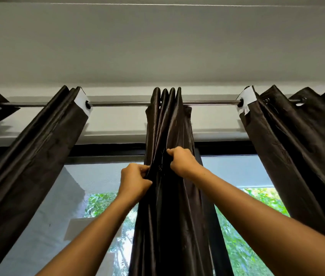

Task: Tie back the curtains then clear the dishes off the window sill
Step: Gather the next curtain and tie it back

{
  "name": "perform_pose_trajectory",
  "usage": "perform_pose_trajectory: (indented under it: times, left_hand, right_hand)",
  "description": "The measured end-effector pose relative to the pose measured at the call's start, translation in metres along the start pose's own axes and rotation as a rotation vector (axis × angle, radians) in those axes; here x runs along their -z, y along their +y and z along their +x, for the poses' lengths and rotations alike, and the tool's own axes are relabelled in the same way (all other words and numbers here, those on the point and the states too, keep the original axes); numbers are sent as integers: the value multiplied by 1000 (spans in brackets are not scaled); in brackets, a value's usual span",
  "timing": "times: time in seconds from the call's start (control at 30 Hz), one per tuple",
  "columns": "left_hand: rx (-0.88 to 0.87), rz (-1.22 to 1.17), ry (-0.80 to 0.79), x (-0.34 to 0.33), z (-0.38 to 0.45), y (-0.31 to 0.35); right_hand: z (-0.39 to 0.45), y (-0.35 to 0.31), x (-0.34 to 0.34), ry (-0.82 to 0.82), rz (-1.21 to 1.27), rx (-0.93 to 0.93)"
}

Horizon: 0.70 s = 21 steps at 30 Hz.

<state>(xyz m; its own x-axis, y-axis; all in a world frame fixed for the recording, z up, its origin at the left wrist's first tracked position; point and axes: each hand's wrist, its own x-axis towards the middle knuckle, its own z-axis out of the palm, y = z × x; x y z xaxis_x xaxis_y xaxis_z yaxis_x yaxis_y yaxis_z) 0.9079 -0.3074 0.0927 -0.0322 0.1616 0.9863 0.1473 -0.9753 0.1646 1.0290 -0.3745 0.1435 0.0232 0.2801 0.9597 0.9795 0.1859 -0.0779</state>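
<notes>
Up by the rod, the middle curtain is being bunched, pinched tight by the left hand and right hand, so a tie's probably needed next.

Three curtains; one rod; two hands

metal rod carries three bunched dark curtains.

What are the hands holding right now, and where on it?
Both the left hand and right hand pinch the bunched middle curtain by its upper folds, below the rod.
</notes>
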Motion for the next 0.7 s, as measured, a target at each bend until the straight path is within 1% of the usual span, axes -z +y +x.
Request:
perform_pose_trajectory:
  times: [0.1,0.17,0.27,0.33,0.5,0.7]
  left_hand:
    - [15,-44,7,-12,-6,6]
    - [38,-58,29,-15,-14,6]
    - [97,-39,70,-19,-25,1]
    - [114,-13,89,-22,-35,-3]
    - [154,81,89,-26,-82,-21]
    - [300,58,49,-13,-175,-41]
  right_hand:
    - [-18,6,3,5,49,-65]
    - [-27,10,2,42,51,-122]
    - [-39,17,-1,50,32,-259]
    - [-49,22,-5,35,35,-316]
    - [-90,30,-23,53,29,-287]
    - [-183,28,-57,33,62,-247]
